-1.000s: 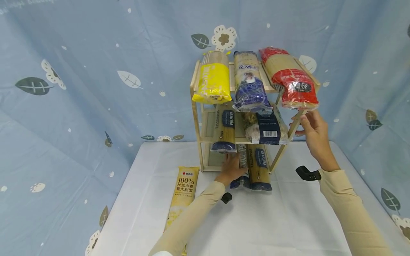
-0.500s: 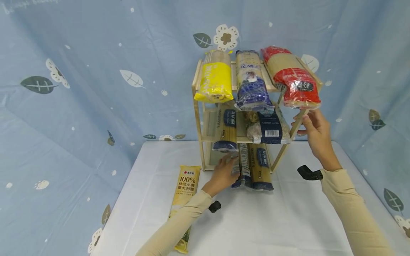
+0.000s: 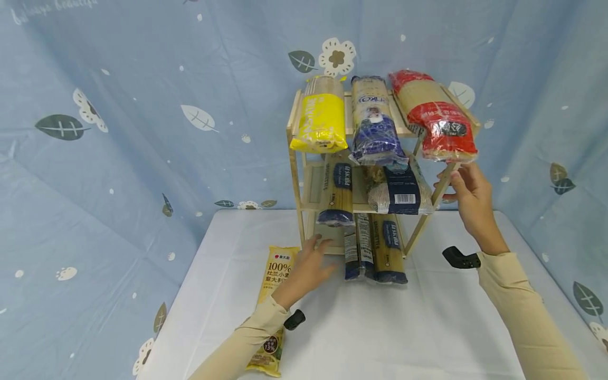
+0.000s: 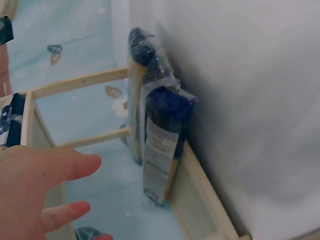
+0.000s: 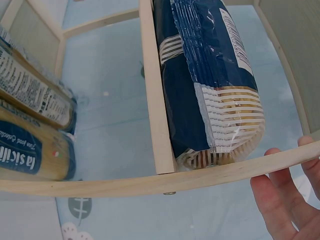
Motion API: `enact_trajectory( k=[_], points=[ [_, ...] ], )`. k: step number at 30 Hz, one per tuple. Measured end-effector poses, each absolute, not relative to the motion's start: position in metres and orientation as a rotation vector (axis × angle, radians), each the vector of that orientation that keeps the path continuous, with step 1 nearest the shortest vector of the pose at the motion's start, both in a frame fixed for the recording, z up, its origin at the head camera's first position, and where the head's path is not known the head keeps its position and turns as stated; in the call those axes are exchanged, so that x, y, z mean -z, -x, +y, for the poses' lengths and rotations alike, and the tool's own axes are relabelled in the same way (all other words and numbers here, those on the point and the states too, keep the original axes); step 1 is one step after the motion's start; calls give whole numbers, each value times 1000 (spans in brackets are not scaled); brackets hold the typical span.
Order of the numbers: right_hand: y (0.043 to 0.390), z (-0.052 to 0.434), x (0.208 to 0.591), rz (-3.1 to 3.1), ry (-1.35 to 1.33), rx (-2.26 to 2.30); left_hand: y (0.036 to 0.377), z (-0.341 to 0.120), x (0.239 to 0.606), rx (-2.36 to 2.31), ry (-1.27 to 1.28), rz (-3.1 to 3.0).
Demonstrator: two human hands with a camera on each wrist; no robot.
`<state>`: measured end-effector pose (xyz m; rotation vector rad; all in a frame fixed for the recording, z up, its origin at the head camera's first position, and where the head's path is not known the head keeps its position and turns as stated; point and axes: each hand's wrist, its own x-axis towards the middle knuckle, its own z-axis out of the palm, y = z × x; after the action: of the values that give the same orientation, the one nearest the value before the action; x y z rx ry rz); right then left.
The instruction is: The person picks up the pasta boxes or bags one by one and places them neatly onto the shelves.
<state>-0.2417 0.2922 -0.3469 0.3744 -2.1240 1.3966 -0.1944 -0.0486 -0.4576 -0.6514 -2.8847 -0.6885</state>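
My left hand [image 3: 306, 272] is in the air to the front left of the wooden rack [image 3: 295, 174], fingers spread and holding nothing. It partly covers a yellow pack of spaghetti [image 3: 280, 274] lying on the table. On the rack's bottom shelf, a dark-ended pasta pack [image 3: 358, 253] lies beside a spaghetti pack [image 3: 390, 248], both sticking out in front; the left wrist view shows their blue ends [image 4: 170, 107]. My right hand [image 3: 476, 208] grips the rack's right front post [image 5: 280, 160], with fingertips curled over it in the right wrist view.
The middle shelf bears another spaghetti pack [image 3: 339, 190] and a dark blue pasta bag [image 3: 404, 187]. On top lie yellow [image 3: 323, 119], blue [image 3: 376, 124] and red [image 3: 442, 119] packs, overhanging the front. A patterned blue curtain [image 3: 237, 105] hangs behind the white-covered table [image 3: 380, 332].
My left hand has let go of the dark-ended pack on the bottom shelf and moved left and out from the rack. The right hand keeps its grip on the post.
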Motion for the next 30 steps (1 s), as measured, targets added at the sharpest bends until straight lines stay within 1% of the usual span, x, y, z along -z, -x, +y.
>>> enact_trajectory(
  k=[10,18,30],
  points=[
    [241,291,347,-2149,-342,-1358,167,-94,457,698,578,-2825],
    [241,293,346,-2151,-349,-1366,146,-133,469,657,462,-2805],
    [244,293,348,-2115,-383,-1402,126,-161,490,652,470,-2778]
  ],
)
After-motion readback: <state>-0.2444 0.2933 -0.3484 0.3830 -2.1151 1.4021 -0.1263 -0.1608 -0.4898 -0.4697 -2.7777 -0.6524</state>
